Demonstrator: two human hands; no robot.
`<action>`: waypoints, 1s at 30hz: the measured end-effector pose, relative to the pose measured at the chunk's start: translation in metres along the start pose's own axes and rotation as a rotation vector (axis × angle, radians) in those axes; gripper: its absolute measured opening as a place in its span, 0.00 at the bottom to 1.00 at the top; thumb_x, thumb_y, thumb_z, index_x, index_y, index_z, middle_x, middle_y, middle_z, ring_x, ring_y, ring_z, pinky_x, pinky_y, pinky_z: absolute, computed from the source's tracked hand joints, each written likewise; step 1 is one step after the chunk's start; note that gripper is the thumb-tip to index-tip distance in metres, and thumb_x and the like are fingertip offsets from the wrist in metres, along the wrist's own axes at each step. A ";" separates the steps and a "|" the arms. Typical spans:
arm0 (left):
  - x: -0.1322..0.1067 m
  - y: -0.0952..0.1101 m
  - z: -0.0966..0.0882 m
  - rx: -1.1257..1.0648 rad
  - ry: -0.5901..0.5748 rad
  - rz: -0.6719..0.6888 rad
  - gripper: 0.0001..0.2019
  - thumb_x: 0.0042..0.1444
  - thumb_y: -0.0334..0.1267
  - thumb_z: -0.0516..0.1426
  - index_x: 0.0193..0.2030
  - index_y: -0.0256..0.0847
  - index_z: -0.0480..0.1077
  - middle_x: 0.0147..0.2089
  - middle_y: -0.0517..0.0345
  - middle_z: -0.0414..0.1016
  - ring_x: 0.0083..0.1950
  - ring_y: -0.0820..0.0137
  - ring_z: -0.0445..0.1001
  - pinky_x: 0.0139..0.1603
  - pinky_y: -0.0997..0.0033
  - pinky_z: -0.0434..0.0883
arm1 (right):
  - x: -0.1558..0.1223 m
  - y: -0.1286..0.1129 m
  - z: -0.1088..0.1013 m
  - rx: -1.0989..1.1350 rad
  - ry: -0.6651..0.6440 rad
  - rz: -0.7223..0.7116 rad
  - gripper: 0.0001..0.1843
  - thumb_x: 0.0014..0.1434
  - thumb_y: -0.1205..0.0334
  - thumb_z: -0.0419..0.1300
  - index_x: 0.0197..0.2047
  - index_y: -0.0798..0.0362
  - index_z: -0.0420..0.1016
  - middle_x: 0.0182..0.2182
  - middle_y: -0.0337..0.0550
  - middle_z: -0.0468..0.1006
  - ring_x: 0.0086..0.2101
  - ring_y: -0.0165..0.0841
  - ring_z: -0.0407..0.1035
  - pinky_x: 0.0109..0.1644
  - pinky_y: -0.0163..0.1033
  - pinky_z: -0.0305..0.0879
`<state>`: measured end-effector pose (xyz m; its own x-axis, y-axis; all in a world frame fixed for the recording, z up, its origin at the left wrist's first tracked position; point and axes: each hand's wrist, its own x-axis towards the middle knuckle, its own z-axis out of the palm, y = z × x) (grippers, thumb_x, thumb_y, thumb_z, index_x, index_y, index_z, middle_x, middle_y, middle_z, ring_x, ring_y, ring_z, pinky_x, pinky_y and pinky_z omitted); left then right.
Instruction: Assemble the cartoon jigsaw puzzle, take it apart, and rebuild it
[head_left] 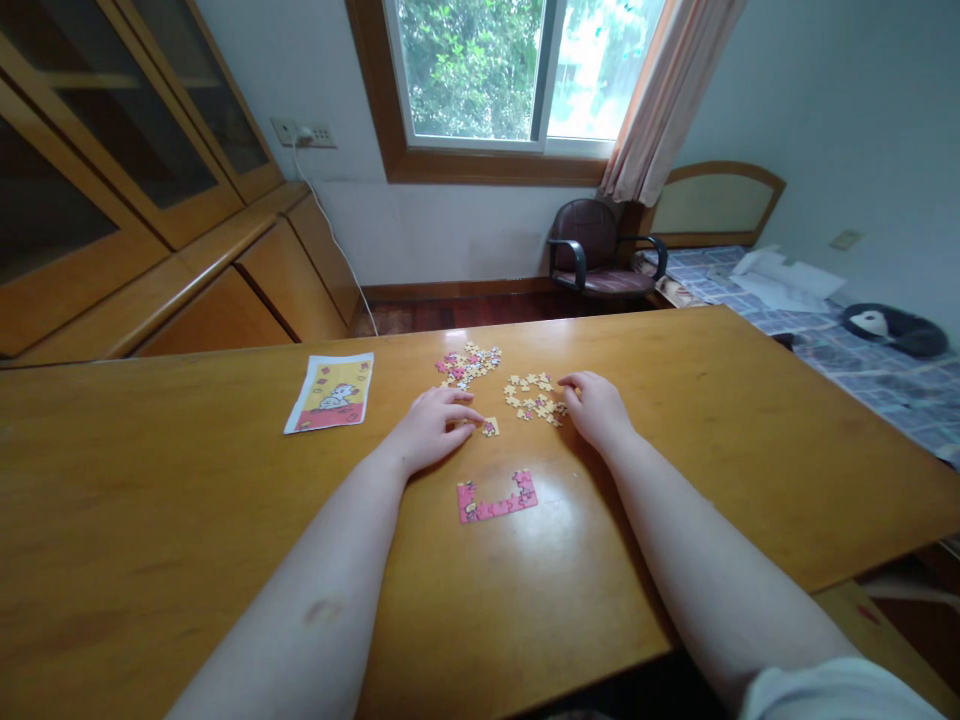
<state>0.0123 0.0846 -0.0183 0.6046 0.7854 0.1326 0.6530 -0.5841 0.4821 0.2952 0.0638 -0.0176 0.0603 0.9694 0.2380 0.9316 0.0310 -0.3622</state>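
My left hand (433,425) lies on the wooden table (150,520), fingers curled, its fingertips touching a small yellow puzzle piece (490,427). My right hand (596,408) rests fingers-down at the edge of a yellow heap of loose pieces (531,396), touching them. A second heap of pink and yellow pieces (469,364) lies farther back. In front of my hands sits a joined L-shaped pink strip of puzzle (496,498). A printed picture card (331,391) with a cartoon on yellow and red lies to the left.
Wooden cabinets (150,200) with glass doors line the left wall. Behind the table stand a dark armchair (600,250) under a window and a bed (825,310) with a patterned cover at the right. A white cord (330,230) hangs from a wall socket.
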 end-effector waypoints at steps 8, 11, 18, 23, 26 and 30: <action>0.000 -0.002 0.002 -0.028 0.023 -0.013 0.13 0.58 0.42 0.53 0.41 0.50 0.79 0.56 0.54 0.71 0.59 0.58 0.66 0.63 0.49 0.61 | 0.000 0.004 -0.001 0.012 -0.009 -0.007 0.16 0.59 0.68 0.50 0.41 0.53 0.79 0.43 0.47 0.80 0.45 0.38 0.72 0.51 0.41 0.64; 0.000 -0.003 0.002 -0.025 0.028 -0.006 0.13 0.58 0.42 0.53 0.41 0.49 0.79 0.56 0.54 0.71 0.58 0.58 0.66 0.63 0.50 0.61 | 0.000 0.005 -0.002 0.021 -0.005 -0.007 0.16 0.59 0.68 0.50 0.41 0.53 0.79 0.43 0.47 0.80 0.45 0.38 0.72 0.51 0.41 0.64; 0.000 -0.001 0.002 -0.011 0.019 -0.012 0.13 0.58 0.43 0.52 0.42 0.49 0.79 0.56 0.53 0.71 0.59 0.59 0.66 0.63 0.50 0.61 | -0.005 -0.006 -0.002 0.090 -0.015 -0.145 0.13 0.60 0.67 0.52 0.42 0.53 0.78 0.41 0.45 0.80 0.43 0.37 0.72 0.50 0.40 0.64; 0.000 -0.001 0.002 -0.013 0.025 -0.018 0.13 0.58 0.43 0.53 0.42 0.50 0.79 0.56 0.54 0.71 0.59 0.59 0.66 0.63 0.51 0.61 | -0.007 -0.012 0.004 0.113 -0.027 -0.269 0.12 0.61 0.65 0.53 0.42 0.52 0.77 0.39 0.45 0.80 0.43 0.37 0.71 0.51 0.41 0.63; 0.000 -0.002 0.002 -0.017 0.027 -0.016 0.13 0.58 0.43 0.53 0.41 0.50 0.79 0.56 0.54 0.71 0.59 0.59 0.66 0.63 0.51 0.61 | -0.006 -0.012 0.006 0.108 -0.028 -0.267 0.12 0.62 0.62 0.53 0.43 0.52 0.77 0.42 0.46 0.79 0.45 0.39 0.70 0.53 0.43 0.61; 0.000 -0.004 0.003 -0.027 0.041 -0.015 0.13 0.58 0.44 0.53 0.41 0.50 0.79 0.56 0.54 0.71 0.58 0.58 0.66 0.63 0.51 0.62 | -0.006 -0.012 0.007 0.160 -0.069 -0.281 0.16 0.63 0.58 0.53 0.52 0.53 0.72 0.48 0.48 0.77 0.49 0.39 0.68 0.56 0.45 0.60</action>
<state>0.0114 0.0863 -0.0230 0.5752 0.8022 0.1600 0.6492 -0.5667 0.5074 0.2810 0.0597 -0.0213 -0.2203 0.9315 0.2893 0.8401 0.3319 -0.4290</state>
